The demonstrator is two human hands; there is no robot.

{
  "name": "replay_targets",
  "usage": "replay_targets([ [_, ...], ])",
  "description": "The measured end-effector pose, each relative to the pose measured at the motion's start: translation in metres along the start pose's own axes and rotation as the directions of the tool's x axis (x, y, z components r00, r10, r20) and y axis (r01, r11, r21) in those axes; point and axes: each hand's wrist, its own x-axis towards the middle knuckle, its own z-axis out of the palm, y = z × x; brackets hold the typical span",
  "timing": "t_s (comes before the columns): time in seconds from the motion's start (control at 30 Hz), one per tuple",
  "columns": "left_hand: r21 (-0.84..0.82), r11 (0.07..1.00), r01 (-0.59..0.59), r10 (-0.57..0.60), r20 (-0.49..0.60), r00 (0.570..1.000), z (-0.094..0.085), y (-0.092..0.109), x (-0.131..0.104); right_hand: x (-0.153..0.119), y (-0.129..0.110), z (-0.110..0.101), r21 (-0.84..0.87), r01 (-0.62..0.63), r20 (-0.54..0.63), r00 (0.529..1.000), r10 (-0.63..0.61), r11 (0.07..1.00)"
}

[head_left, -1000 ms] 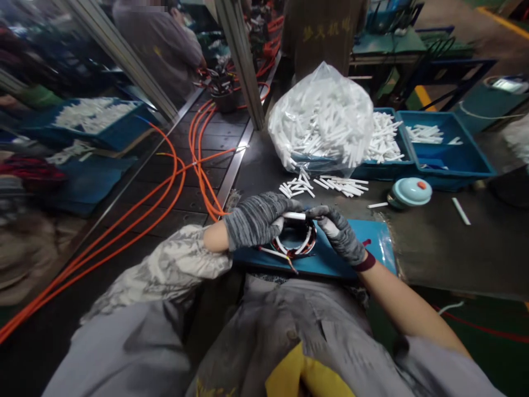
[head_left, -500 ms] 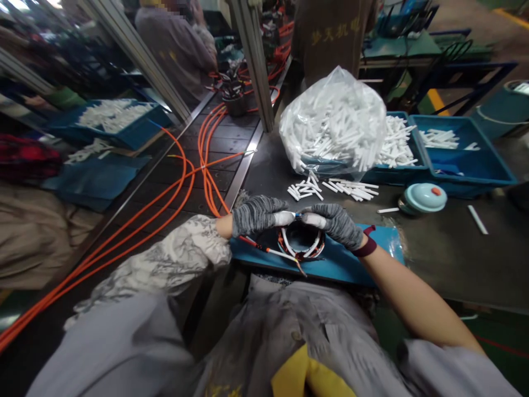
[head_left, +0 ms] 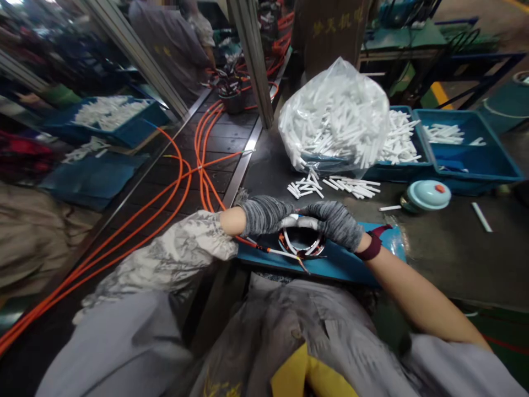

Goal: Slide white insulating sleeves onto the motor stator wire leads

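Note:
A ring-shaped part with black, orange and white wires round its rim (head_left: 285,241) stands on a blue mat (head_left: 351,266) in front of me. My left hand (head_left: 268,215), in a grey striped glove with white fingertips, is closed at the ring's far side, thumb and fingers pinched on a thin wire. Facing it, my right hand (head_left: 335,223), gloved alike, pinches the same wire, and the fingertips of both nearly meet. Most of the wire is hidden behind the fingers. An orange cable with a white sleeve (head_left: 283,253) reaches the ring's near side, its bare strands spread at the end.
Loose white tubes (head_left: 355,187) lie beyond my hands, before a clear bag (head_left: 334,118) full of them. Blue bins (head_left: 475,182) and a light blue round container (head_left: 427,196) are at the right. Orange cables (head_left: 136,234) run along the left. Co-workers stand behind a metal post (head_left: 252,60).
Both hands have turned and closed more over the wire, and its blue-and-white piece shows less between the fingertips. The view has shifted slightly; the ring stays on the mat.

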Motion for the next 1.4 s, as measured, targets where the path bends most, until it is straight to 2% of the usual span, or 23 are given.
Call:
replay_targets([
  [0.1,0.069,0.995,0.067,-0.068,0.013,0.998,-0.002,0.008,0.001,-0.006,0.002,-0.011,-0.287,0.118,0.030,0.993,-0.115,0.951],
  [0.13,0.085,0.993,0.085,-0.085,0.001,0.996,-0.003,0.012,0.002,-0.008,0.004,-0.013,-0.327,0.147,0.042,0.989,-0.141,0.933],
  [0.2,0.091,0.992,0.082,-0.081,-0.015,0.997,-0.004,0.018,0.006,-0.012,0.008,-0.016,-0.293,0.191,0.045,0.982,-0.186,0.937],
  [0.3,0.068,0.997,0.031,-0.029,-0.033,0.999,-0.007,0.029,0.017,-0.018,0.017,-0.016,-0.093,0.183,-0.034,0.982,-0.187,0.979],
  [0.37,0.066,0.998,-0.017,0.020,-0.051,0.998,-0.006,0.032,0.023,-0.021,0.024,-0.016,0.124,0.088,-0.069,0.994,-0.080,0.988],
  [0.47,0.070,0.993,-0.092,0.097,-0.076,0.992,-0.001,0.034,0.025,-0.025,0.030,-0.015,0.474,-0.120,-0.014,0.990,0.144,0.873],
  [0.53,0.060,0.993,-0.100,0.106,-0.108,0.989,0.004,0.035,0.027,-0.025,0.033,-0.015,0.581,-0.188,0.014,0.975,0.222,0.791],
  [0.57,0.053,0.993,-0.105,0.111,-0.127,0.986,0.007,0.036,0.029,-0.025,0.033,-0.015,0.594,-0.193,0.008,0.972,0.234,0.781],
  [0.63,0.026,0.992,-0.120,0.123,-0.163,0.979,0.012,0.037,0.036,-0.024,0.036,-0.015,0.542,-0.188,-0.008,0.973,0.229,0.819],
  [0.7,-0.036,0.990,-0.134,0.123,-0.212,0.969,0.017,0.034,0.044,-0.021,0.041,-0.016,0.402,-0.186,-0.022,0.977,0.213,0.896],
  [0.77,-0.158,0.978,-0.137,0.087,-0.288,0.954,0.019,0.023,0.051,-0.016,0.051,-0.018,0.249,-0.191,-0.036,0.978,0.207,0.949],
  [0.87,-0.379,0.915,-0.139,-0.015,-0.376,0.927,0.018,-0.002,0.053,0.000,0.072,-0.020,0.080,-0.233,-0.086,0.967,0.239,0.969],
  [0.93,-0.416,0.908,-0.048,-0.122,-0.372,0.920,0.015,-0.015,0.049,0.013,0.085,-0.018,-0.055,-0.279,-0.114,0.956,0.272,0.959],
  [0.97,-0.380,0.924,0.037,-0.196,-0.387,0.901,0.015,-0.019,0.046,0.019,0.091,-0.017,-0.122,-0.301,-0.111,0.951,0.288,0.946],
  [1.03,-0.242,0.952,0.185,-0.287,-0.511,0.810,0.018,-0.018,0.036,0.027,0.100,-0.013,-0.236,-0.328,-0.084,0.945,0.317,0.915],
  [1.07,-0.163,0.967,0.197,-0.255,-0.600,0.758,0.023,-0.014,0.029,0.029,0.102,-0.011,-0.283,-0.335,-0.069,0.942,0.329,0.899],
  [1.13,-0.002,0.997,0.072,-0.050,-0.729,0.683,0.037,-0.005,0.014,0.030,0.104,-0.011,-0.359,-0.344,-0.054,0.936,0.349,0.867],
  [1.2,0.125,0.987,-0.098,0.159,-0.742,0.651,0.056,0.001,-0.001,0.027,0.105,-0.012,-0.417,-0.349,-0.052,0.931,0.361,0.839],
  [1.23,0.158,0.977,-0.140,0.211,-0.735,0.644,0.065,0.002,-0.007,0.025,0.105,-0.014,-0.439,-0.349,-0.051,0.930,0.365,0.828],
  [1.3,0.180,0.971,-0.160,0.241,-0.721,0.650,0.080,-0.002,-0.014,0.023,0.105,-0.016,-0.464,-0.346,-0.043,0.928,0.370,0.815],
  [1.4,0.186,0.966,-0.180,0.259,-0.700,0.665,0.086,-0.009,-0.012,0.023,0.105,-0.016,-0.466,-0.348,-0.039,0.927,0.374,0.813],
])
